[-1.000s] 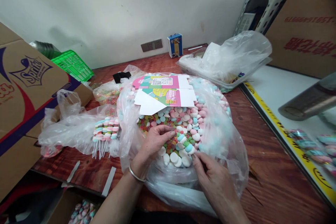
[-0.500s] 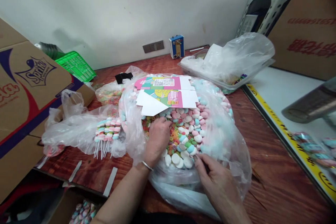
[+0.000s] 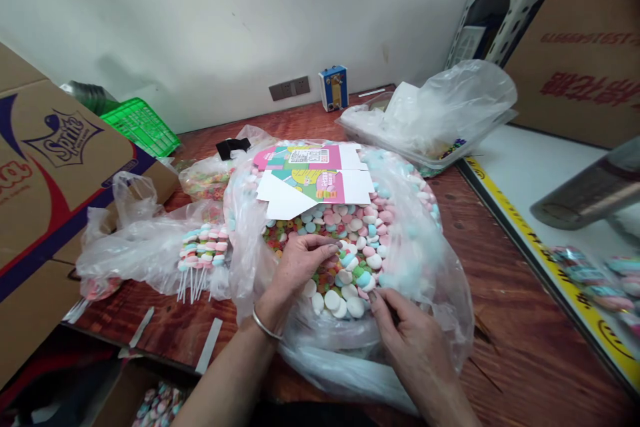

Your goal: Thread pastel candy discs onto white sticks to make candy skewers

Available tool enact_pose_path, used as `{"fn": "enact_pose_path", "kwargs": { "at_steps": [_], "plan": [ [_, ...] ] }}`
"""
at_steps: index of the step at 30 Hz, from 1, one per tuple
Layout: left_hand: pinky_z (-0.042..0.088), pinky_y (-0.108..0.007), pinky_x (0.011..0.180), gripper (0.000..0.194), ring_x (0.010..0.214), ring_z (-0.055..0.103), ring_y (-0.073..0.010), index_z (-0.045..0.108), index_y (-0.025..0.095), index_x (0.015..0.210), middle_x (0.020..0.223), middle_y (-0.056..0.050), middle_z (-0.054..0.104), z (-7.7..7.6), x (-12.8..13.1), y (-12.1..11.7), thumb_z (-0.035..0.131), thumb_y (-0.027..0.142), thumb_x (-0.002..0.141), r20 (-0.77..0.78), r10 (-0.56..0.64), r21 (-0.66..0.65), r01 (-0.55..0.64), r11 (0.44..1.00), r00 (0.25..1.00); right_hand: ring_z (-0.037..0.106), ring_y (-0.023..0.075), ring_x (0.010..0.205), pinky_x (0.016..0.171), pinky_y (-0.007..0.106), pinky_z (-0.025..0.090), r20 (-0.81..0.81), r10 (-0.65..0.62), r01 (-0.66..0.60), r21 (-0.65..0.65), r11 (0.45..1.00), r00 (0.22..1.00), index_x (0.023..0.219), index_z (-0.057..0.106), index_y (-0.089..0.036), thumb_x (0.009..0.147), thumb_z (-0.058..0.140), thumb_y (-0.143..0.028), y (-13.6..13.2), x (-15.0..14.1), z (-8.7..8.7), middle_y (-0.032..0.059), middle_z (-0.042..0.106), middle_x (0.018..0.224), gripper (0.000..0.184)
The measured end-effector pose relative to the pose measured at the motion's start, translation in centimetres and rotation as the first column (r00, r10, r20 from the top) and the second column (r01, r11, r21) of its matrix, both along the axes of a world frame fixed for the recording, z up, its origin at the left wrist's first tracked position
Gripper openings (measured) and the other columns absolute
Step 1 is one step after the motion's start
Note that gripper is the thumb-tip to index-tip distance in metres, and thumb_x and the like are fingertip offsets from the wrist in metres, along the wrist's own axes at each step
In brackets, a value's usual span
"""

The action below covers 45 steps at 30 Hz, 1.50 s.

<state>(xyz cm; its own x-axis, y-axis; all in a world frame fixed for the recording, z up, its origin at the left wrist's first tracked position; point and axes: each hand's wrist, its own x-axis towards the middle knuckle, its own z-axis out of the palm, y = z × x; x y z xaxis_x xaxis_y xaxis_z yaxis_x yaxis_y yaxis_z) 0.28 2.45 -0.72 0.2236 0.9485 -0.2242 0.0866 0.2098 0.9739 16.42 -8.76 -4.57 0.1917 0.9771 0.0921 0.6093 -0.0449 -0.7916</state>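
My right hand (image 3: 413,333) pinches the lower end of a candy skewer (image 3: 359,271), strung with white and blue marshmallows and green gummies. Its stick is mostly hidden. Fingertips together, my left hand (image 3: 305,257) is closed at the skewer's upper end; what it pinches is too small to make out. Beneath both hands, a large clear plastic bag (image 3: 345,353) lies spread open, full of pink, white and blue marshmallows (image 3: 373,217) with ring gummies (image 3: 277,235) at the left. A flat printed carton (image 3: 320,173) rests on the candy behind my hands.
Finished marshmallow skewers (image 3: 203,247) lie on a plastic bag at the left. Beside them stand a Sprite carton (image 3: 65,140) and a green basket (image 3: 143,127). A clear plastic tub (image 3: 430,147) sits back right. A blue device (image 3: 333,88) stands by the wall, a bottle (image 3: 585,193) at right.
My left hand has lifted out of the ring gummies and moved right to the skewer's upper end. My right hand keeps its pinch in nearly the same place.
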Motion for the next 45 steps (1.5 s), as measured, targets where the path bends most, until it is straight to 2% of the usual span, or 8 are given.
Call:
{"fn": "enact_pose_path", "kwargs": {
  "at_steps": [7, 17, 23, 29, 34, 36, 39, 45],
  "plan": [
    [0.049, -0.022, 0.057, 0.032, 0.059, 0.061, -0.0121, 0.074, 0.012, 0.079, 0.067, -0.003, 0.069, -0.7, 0.5, -0.8, 0.081, 0.038, 0.063, 0.022, 0.039, -0.084, -0.037, 0.996, 0.999, 0.062, 0.0155, 0.062, 0.055, 0.023, 0.04, 0.045, -0.004, 0.004, 0.0, 1.0, 0.999, 0.074, 0.064, -0.022, 0.093, 0.042, -0.044, -0.3, 0.1, 0.1, 0.0016, 0.068, 0.07, 0.037],
    [0.052, -0.029, 0.072, 0.035, 0.078, 0.064, -0.0162, 0.065, 0.012, 0.093, 0.087, -0.007, 0.067, 0.2, 2.3, -3.4, 0.069, 0.044, 0.079, 0.575, 0.11, -0.223, 0.026, 0.974, 0.811, 0.067, 0.0164, 0.082, 0.068, 0.022, 0.05, 0.016, 0.08, -0.081, 0.175, 0.981, 0.997, 0.109, 0.066, -0.019, 0.095, 0.039, -0.032, -0.7, -1.2, -0.3, 0.0064, 0.071, 0.092, 0.033],
    [0.05, -0.028, 0.069, 0.034, 0.073, 0.062, -0.0149, 0.059, 0.016, 0.085, 0.083, -0.004, 0.064, 0.0, 3.6, -5.1, 0.065, 0.049, 0.081, 0.598, 0.194, -0.234, -0.063, 0.97, 0.778, 0.063, 0.0159, 0.062, 0.055, 0.022, 0.044, 0.042, 0.068, -0.072, 0.089, 0.993, 0.997, 0.085, 0.063, -0.02, 0.096, 0.036, -0.036, -1.1, -2.0, -0.4, 0.0021, 0.067, 0.072, 0.033],
    [0.048, -0.027, 0.072, 0.04, 0.074, 0.06, -0.0151, 0.058, 0.014, 0.073, 0.075, -0.005, 0.063, 0.5, 4.4, -5.4, 0.061, 0.053, 0.081, 0.56, 0.126, -0.152, -0.048, 0.987, 0.819, 0.065, 0.0153, 0.074, 0.066, 0.021, 0.046, -0.047, 0.125, -0.121, 0.075, 0.99, 0.991, 0.088, 0.062, -0.021, 0.097, 0.032, -0.034, 0.3, -2.9, 0.5, 0.0034, 0.068, 0.082, 0.035],
    [0.049, -0.029, 0.077, 0.041, 0.082, 0.062, -0.0167, 0.06, 0.015, 0.093, 0.088, -0.007, 0.066, -0.4, 4.7, -3.3, 0.055, 0.055, 0.085, 0.541, 0.169, -0.11, -0.13, 0.985, 0.824, 0.056, 0.012, 0.061, 0.059, 0.019, 0.042, -0.062, 0.077, -0.066, 0.157, 0.985, 0.995, 0.076, 0.062, -0.02, 0.092, 0.041, -0.036, 3.1, -2.0, 1.2, -0.001, 0.062, 0.067, 0.03],
    [0.049, -0.032, 0.082, 0.039, 0.089, 0.062, -0.018, 0.059, 0.017, 0.106, 0.099, -0.008, 0.066, -0.9, 4.6, -1.8, 0.048, 0.051, 0.091, 0.436, 0.117, 0.014, -0.137, 0.99, 0.892, 0.049, 0.0104, 0.055, 0.055, 0.018, 0.039, -0.059, 0.005, 0.005, 0.167, 0.986, 0.998, 0.076, 0.062, -0.019, 0.089, 0.045, -0.035, 4.4, -1.0, 1.3, -0.0038, 0.055, 0.06, 0.027],
    [0.045, -0.034, 0.091, 0.022, 0.099, 0.059, -0.0194, 0.064, 0.019, 0.104, 0.104, -0.008, 0.065, -1.3, 4.5, 0.6, 0.05, 0.031, 0.092, 0.002, 0.021, 0.373, -0.02, 0.928, 1.0, 0.047, 0.0099, 0.056, 0.054, 0.018, 0.037, -0.049, -0.11, 0.117, 0.173, 0.978, 0.993, 0.08, 0.063, -0.016, 0.089, 0.044, -0.035, 6.2, 1.1, 1.2, -0.0045, 0.053, 0.061, 0.028],
    [0.045, -0.032, 0.083, 0.024, 0.09, 0.055, -0.0199, 0.064, 0.017, 0.095, 0.097, -0.008, 0.059, -2.4, 5.6, 3.4, 0.045, 0.006, 0.086, -0.527, 0.079, 0.609, 0.312, 0.729, 0.846, 0.05, 0.012, 0.064, 0.061, 0.02, 0.037, 0.065, -0.026, 0.012, 0.203, 0.979, 0.998, 0.082, 0.066, -0.018, 0.086, 0.043, -0.032, 9.3, 4.1, 0.7, -0.0013, 0.058, 0.07, 0.028]
  ]
}}
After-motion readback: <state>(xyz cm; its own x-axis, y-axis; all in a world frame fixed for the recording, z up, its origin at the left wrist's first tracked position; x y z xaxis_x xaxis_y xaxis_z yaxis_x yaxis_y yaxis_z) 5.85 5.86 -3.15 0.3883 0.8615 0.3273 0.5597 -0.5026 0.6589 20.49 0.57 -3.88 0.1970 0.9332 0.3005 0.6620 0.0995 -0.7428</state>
